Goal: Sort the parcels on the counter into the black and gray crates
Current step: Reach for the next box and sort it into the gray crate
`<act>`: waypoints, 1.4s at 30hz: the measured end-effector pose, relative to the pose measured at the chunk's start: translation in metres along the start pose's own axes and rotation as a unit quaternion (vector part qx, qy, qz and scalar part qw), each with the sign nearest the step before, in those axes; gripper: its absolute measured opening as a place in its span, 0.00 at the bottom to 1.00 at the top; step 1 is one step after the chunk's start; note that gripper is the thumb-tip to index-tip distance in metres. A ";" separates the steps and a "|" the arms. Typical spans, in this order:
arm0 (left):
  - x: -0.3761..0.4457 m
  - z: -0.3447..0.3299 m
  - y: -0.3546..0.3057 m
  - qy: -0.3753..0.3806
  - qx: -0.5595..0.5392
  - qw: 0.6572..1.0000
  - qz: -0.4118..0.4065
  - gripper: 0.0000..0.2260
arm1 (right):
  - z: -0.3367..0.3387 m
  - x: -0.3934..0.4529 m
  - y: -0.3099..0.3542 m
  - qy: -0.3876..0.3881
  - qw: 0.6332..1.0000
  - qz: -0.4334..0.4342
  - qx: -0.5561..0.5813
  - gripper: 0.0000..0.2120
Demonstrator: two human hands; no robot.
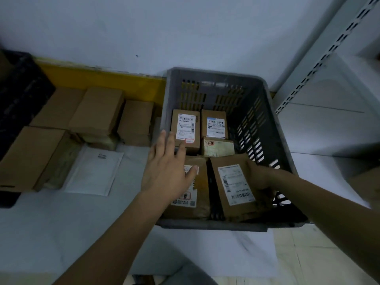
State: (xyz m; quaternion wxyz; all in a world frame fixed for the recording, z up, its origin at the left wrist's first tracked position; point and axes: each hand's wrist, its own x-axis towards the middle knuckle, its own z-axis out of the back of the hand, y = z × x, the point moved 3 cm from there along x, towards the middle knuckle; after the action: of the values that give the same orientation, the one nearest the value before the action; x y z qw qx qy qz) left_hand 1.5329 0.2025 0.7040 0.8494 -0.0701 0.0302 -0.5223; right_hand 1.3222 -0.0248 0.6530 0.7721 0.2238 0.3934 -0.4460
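You're in a parcel sorting room: labelled cardboard boxes point(186, 128) fill a gray crate point(265, 120), more parcels point(98, 110) pile on the counter point(41, 223), and metal shelving point(329, 58) stands alongside

One gray crate point(265, 128) holds five labelled cardboard parcels point(186, 128): two at the back, one in the middle, two at the front. One black crate point(20, 95) shows at the left edge. On the counter point(61, 212) lie about five plain cardboard boxes point(98, 109) and one white padded mailer point(93, 171). Two hands point(166, 167) are in view.
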 end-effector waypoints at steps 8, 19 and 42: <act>-0.003 0.001 -0.002 0.009 0.005 1.000 -0.005 0.35 | 0.027 -0.002 0.000 0.030 0.997 -0.010 0.075 0.27; -0.004 0.002 -0.003 0.010 0.015 1.000 -0.017 0.34 | -0.043 0.007 -0.003 0.015 0.996 0.035 0.077 0.45; -0.005 0.006 -0.003 0.040 0.025 0.999 -0.017 0.34 | -0.070 0.037 0.022 -0.045 0.982 0.020 -0.183 0.75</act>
State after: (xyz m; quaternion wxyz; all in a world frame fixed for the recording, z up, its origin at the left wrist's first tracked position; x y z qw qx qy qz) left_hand 1.5287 0.2061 0.7100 0.8398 -0.0286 0.0497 -0.5399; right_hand 1.3237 0.0156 0.5817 0.8260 0.0660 0.4283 -0.3605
